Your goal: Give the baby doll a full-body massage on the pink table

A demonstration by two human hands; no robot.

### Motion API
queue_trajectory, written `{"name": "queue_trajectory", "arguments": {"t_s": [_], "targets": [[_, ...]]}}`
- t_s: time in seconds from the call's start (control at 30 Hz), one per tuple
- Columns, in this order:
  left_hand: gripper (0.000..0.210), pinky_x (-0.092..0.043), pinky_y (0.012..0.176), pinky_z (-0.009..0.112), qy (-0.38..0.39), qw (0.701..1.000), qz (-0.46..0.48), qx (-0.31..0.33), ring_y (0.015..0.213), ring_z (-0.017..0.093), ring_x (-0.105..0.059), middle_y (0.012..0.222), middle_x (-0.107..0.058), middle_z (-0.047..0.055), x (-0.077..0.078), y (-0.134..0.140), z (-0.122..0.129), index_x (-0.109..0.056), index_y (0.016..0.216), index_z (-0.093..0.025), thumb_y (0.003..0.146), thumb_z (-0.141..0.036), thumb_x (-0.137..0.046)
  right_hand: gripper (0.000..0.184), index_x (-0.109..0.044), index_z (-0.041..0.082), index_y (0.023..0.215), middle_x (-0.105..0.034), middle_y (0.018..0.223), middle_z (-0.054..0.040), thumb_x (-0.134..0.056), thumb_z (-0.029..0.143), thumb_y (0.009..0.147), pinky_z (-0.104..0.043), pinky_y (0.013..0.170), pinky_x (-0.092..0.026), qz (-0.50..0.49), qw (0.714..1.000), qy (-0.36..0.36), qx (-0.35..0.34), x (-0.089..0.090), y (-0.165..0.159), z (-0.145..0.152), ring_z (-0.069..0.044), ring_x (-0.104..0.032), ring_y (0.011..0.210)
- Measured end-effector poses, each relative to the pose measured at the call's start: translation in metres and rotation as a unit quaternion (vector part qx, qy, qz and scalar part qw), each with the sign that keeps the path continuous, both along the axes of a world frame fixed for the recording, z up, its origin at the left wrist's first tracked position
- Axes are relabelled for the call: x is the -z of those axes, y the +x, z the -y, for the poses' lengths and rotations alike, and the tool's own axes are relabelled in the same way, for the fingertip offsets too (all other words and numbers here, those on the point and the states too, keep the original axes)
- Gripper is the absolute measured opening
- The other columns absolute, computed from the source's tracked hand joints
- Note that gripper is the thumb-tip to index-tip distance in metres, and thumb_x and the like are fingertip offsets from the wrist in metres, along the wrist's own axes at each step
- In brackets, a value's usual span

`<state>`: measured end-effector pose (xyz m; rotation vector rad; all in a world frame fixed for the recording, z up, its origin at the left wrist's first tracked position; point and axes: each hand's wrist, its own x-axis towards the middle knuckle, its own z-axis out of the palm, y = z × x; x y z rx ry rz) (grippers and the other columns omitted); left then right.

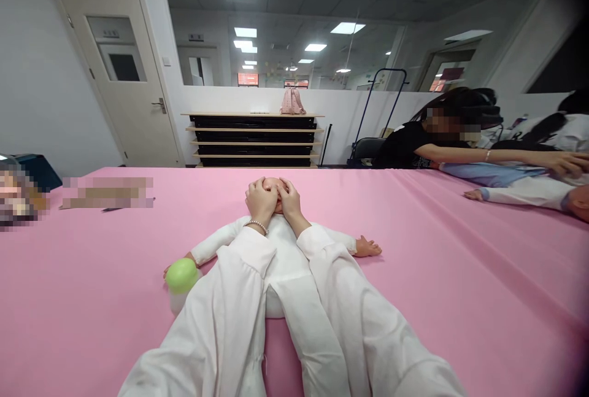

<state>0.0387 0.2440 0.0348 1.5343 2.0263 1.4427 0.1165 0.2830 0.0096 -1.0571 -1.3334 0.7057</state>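
The baby doll with a tan head and white cloth body lies on its back on the pink cloth table cover, head pointing away from the wearer. The left hand and right hand are partly closed, holding the doll's head from opposite sides, fingers curved, thumbs toward mid-face; grip force cannot be determined. A translucent white container with a lime-green domed top stands left of the doll, beside its outstretched hand. Right of the doll, well apart, lies a second doll in white and blue clothing, beneath a co-worker's hand.
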Motion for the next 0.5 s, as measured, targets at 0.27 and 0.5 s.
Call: {"name": "queue_trajectory", "arguments": {"t_s": [0.27, 0.5], "targets": [[0.042, -0.037, 0.098, 0.036, -0.005, 1.0, 0.002, -0.01, 0.113, 0.024, -0.046, 0.125, -0.049, 0.006, -0.0002, 0.0007, -0.0017, -0.051, 0.122, -0.024, 0.083, -0.031, -0.036, 0.042, -0.059, 0.017, 0.109, -0.059, 0.115, -0.0042, -0.034, 0.018, 0.075, -0.03, 0.096, -0.039, 0.001, 0.999, -0.037, 0.025, -0.0034, -0.0005, 0.0002, -0.016, -0.052, 0.105], [0.042, -0.036, 0.099, 0.035, -0.008, 1.0, 0.004, -0.008, 0.114, 0.024, -0.046, 0.126, -0.048, 0.005, -0.001, 0.0009, -0.0008, -0.051, 0.123, -0.023, 0.084, -0.034, -0.038, 0.036, -0.059, 0.017, 0.107, -0.059, 0.116, -0.0045, -0.039, 0.023, 0.077, -0.031, 0.097, -0.039, -0.021, 1.0, -0.021, 0.01, -0.0005, -0.0001, -0.0027, -0.016, -0.052, 0.106]]}}
